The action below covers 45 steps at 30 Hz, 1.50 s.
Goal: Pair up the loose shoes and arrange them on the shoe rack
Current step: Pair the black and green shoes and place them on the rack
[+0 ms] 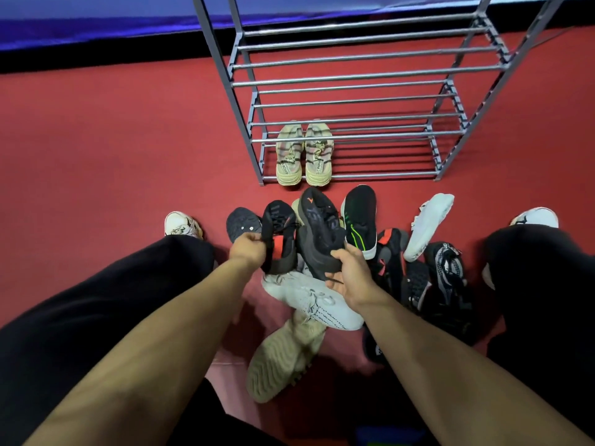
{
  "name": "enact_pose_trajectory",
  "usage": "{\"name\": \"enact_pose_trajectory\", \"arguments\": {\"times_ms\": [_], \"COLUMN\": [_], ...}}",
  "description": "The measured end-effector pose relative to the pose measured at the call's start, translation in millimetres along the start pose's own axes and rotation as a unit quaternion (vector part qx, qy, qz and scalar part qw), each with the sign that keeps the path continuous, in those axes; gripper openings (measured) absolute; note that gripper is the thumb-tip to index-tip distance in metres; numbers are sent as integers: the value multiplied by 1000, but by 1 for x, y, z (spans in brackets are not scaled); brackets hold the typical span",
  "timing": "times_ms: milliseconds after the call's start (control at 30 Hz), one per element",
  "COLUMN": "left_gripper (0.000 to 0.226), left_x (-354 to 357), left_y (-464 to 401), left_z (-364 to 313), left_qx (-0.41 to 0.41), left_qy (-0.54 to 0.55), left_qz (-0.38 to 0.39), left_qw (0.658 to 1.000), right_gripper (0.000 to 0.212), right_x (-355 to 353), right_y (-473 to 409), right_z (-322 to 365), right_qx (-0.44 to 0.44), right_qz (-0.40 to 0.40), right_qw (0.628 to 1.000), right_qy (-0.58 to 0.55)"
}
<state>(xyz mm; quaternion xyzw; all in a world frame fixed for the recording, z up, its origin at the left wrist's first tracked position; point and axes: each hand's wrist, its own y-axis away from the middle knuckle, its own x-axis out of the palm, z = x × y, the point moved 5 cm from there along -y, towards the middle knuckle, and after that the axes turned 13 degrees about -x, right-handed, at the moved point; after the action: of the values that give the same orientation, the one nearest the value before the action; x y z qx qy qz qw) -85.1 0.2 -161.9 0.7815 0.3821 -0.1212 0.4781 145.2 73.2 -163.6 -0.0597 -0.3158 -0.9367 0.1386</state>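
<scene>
A grey metal shoe rack (354, 75) stands ahead on the red floor. A pair of beige sneakers (304, 154) sits side by side at the left of its bottom shelf. My left hand (246, 249) grips a black sneaker with an orange heel patch (278, 239). My right hand (349, 268) holds a matching dark sneaker with an orange mark (318, 230) by its heel. Both are lifted above a heap of loose shoes: a white sneaker (317, 304), a beige shoe sole-up (283, 358), a black shoe with green stripes (360, 217) and a white shoe on its side (429, 223).
More black shoes lie at the right of the heap (446, 278), and a dark sole (241, 223) lies at the left. My own legs in black trousers flank the heap, with white shoes on my feet (182, 224). A blue wall panel (96, 30) runs behind.
</scene>
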Motion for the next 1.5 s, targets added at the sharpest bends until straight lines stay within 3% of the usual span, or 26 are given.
{"name": "enact_pose_trajectory", "arguments": {"times_ms": [167,267,400,700,800,900,967,1067,1133,1233,1333,1433,1500], "left_gripper": [12,23,38,35,33,24,24,25,28,50,42,21,19], "left_x": [18,20,29,33,17,-1,-16,-26,-19,19,52,57,52], "left_y": [-117,-90,-61,-74,-71,-47,-18,20,42,64,72,73,72], "left_z": [68,54,38,36,27,2,-20,-48,-56,-40,-10,3,4], "left_qx": [-93,-114,-150,-253,-179,-56,29,149,199,198,153,136,138], "left_qy": [85,141,118,248,240,143,83,-41,-172,-345,-342,-274,-244], "left_qz": [17,10,41,98,-7,-138,-203,-236,-218,-104,2,9,16], "left_qw": [992,983,981,930,954,978,975,959,940,912,927,952,960], "right_gripper": [56,58,57,54,52,50,50,51,50,46,54,53,47], "right_x": [-13,-14,-12,-18,-22,-22,-21,-16,-13,-15,-25,-38,-43], "right_y": [-9,-11,-16,-28,-32,-30,-26,-19,-14,-6,-4,-5,-6], "right_z": [-26,-40,-47,-57,-57,-50,-45,-38,-31,-23,-25,-21,-19], "right_qx": [-11,-8,-10,3,33,57,65,65,58,46,28,-16,-32], "right_qz": [-39,-23,-13,-13,-13,-21,-19,-5,-9,-27,-51,-64,-56], "right_qw": [999,998,997,994,995,997,997,998,998,999,998,994,990], "right_qy": [26,52,78,111,89,54,31,21,15,-1,8,88,122]}}
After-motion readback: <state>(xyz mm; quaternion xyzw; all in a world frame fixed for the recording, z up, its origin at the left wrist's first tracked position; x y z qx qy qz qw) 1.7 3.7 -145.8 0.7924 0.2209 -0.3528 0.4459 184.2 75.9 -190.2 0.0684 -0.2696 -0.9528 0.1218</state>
